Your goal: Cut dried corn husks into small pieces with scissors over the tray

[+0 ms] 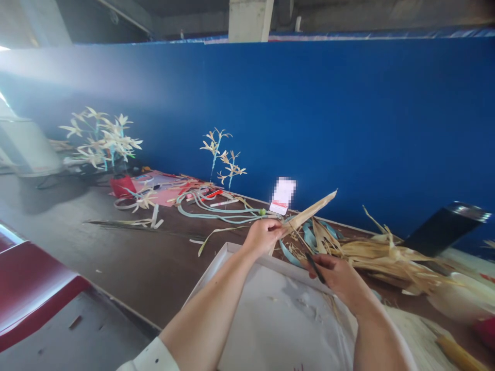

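Note:
My left hand is closed around the lower end of a long, folded corn husk, whose pointed tip slants up to the right. In my right hand, a slim black tool is gripped between thumb and fingers; its kind is not clear. That tool is apart from the husk. Beneath both forearms lies a shallow white box lid with small scraps in it. Just beyond my right hand spreads a heap of dried husks, with a light blue strip near the fingers.
Husk flowers on blue stems stand at the left, and two smaller sprays rise near the blue wall. Looped pale cords lie mid-table. A phone leans at the back; a dark flask tilts at right.

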Action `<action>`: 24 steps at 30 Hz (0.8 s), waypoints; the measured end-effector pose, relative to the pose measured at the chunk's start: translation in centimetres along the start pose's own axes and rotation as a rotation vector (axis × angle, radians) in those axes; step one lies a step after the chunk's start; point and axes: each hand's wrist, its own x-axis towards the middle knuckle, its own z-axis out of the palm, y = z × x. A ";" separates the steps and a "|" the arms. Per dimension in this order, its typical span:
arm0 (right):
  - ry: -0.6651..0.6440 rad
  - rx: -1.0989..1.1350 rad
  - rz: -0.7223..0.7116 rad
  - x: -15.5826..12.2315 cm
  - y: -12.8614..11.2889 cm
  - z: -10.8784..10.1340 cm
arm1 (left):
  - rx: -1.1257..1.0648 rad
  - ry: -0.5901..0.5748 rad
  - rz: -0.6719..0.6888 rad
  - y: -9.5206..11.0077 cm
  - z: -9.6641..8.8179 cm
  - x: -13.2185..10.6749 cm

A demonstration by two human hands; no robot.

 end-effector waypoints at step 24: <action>-0.005 -0.068 -0.017 -0.1 0.4 -0.2 | 0.000 -0.084 0.006 -0.2 -1.0 0.3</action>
